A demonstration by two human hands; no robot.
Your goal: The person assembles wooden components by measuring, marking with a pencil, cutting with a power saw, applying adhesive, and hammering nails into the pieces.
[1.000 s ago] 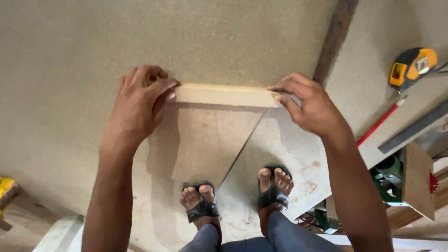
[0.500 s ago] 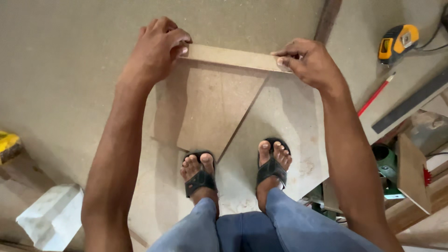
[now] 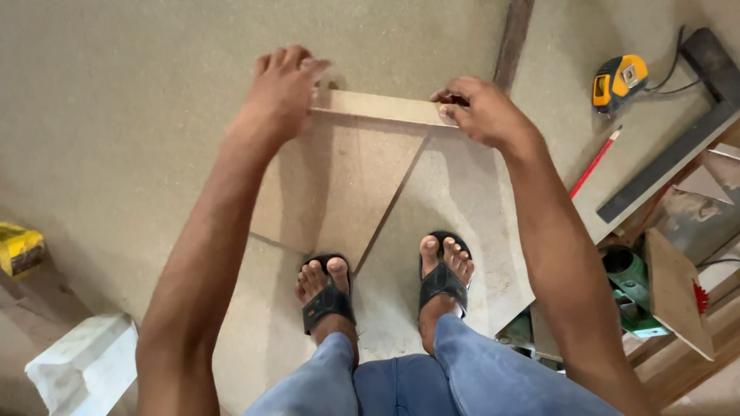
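A flat cut piece of light brown board (image 3: 339,185) stands on edge in front of me, its lower corner close to my left foot. Its pale top edge (image 3: 378,106) runs between my hands. My left hand (image 3: 281,88) grips the left end of that edge with the fingers curled over it. The right end is pinched by my right hand (image 3: 482,112). Both arms are stretched forward. My feet in black sandals (image 3: 327,296) rest on pale board pieces lying on the floor.
A large grey-brown sheet (image 3: 116,115) lies flat behind the piece. To the right are a yellow tape measure (image 3: 619,79), a red pencil (image 3: 595,162), a dark metal straightedge (image 3: 671,154), a green tool (image 3: 628,281) and a wooden offcut (image 3: 678,296). At the left lie a yellow object (image 3: 19,248) and a white block (image 3: 85,366).
Both hands and the board's top edge have shifted up and away in the view. My legs and feet now show more fully below.
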